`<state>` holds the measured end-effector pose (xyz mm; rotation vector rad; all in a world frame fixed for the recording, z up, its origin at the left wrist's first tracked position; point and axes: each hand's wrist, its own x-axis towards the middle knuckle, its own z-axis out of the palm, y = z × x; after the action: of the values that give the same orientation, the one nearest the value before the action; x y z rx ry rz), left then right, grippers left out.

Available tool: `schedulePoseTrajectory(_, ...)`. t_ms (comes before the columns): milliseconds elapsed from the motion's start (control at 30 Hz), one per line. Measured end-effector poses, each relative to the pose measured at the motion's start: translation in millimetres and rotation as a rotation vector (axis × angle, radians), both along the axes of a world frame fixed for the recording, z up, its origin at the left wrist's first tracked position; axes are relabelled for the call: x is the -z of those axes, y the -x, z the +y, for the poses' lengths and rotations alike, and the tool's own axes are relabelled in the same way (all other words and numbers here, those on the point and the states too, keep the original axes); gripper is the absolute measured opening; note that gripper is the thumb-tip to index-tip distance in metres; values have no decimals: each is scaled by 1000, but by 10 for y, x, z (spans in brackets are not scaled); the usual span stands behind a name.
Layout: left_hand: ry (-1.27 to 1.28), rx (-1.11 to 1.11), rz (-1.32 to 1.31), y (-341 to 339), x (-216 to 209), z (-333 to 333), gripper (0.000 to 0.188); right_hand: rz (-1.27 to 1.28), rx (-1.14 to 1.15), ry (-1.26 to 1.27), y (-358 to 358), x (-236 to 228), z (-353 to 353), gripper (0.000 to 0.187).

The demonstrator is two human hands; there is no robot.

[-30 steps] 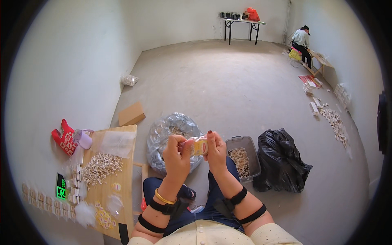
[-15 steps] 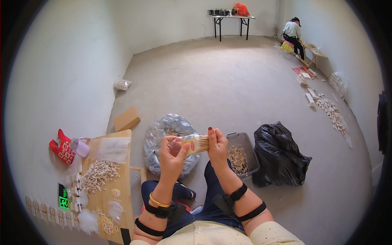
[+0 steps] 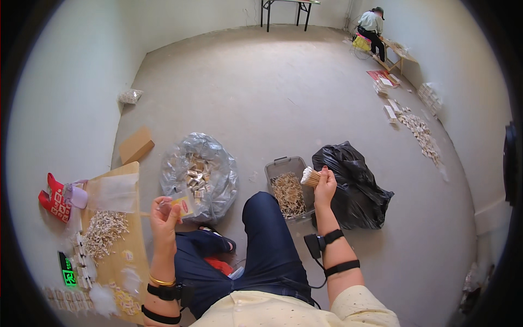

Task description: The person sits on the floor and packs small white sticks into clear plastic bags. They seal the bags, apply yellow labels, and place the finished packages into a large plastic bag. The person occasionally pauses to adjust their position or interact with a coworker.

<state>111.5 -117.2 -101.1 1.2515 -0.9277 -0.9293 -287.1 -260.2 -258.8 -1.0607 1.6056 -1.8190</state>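
Observation:
My left hand (image 3: 165, 217) pinches a small clear plastic bag with a yellow card (image 3: 185, 204) in it, near the left side of the large clear sack (image 3: 220, 150). Small filled packets (image 3: 199, 174) lie inside that sack. Over on the right, my right hand (image 3: 326, 189) is closed round a bundle of cotton swabs (image 3: 310, 176), white tips pointing left. The bundle is above the right edge of a grey plastic bin (image 3: 271, 173), which holds many loose cotton swabs (image 3: 289, 194).
A black plastic bag (image 3: 357, 188) stands right of the bin. At my left, a wooden table (image 3: 132, 231) carries piled swabs (image 3: 106, 231), yellow cards (image 3: 126, 301) and plastic sheets (image 3: 114, 192). A cardboard box (image 3: 136, 146) sits beyond it. Far right, another person (image 3: 372, 30) sits working.
My hands have drawn apart: the left went left with the small bag, the right went right with the swab bundle. The swabs were at the bag before and are now separate. The view has shifted.

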Motion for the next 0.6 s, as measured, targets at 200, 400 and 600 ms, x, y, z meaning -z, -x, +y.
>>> schedulePoseTrajectory(200,-75,-30,18,-35,111,24,25,6,13,-740,298,917,-226,54)
schedulePoseTrajectory(400,-120,-52,57,-7,246,-14,24,208,-519,-564,-45,939,-204,25)
schedulePoseTrajectory(600,-82,-62,95,-7,233,52,29,-161,-1357,-328,-1772,-1168,421,17)
